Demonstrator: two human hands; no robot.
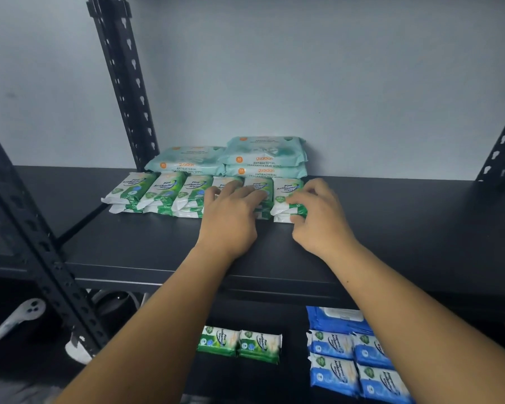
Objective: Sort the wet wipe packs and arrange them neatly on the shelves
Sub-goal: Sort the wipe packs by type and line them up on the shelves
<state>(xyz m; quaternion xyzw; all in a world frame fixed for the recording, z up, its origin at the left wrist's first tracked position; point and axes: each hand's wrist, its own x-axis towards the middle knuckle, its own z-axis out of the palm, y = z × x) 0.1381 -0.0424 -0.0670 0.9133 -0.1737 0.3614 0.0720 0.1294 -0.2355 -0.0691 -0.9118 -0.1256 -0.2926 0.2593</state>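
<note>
Six green pine packs (169,188) lie across the top of the front row on the upper shelf (129,243) (a second layer sits under them, too covered for me to count). Behind them are three big pale mint packs (264,154), one alone and two stacked. The lower shelf (292,374) has two loose green packs (239,344), four small blue packs (333,345) and at least one large blue pack (333,319).
</note>
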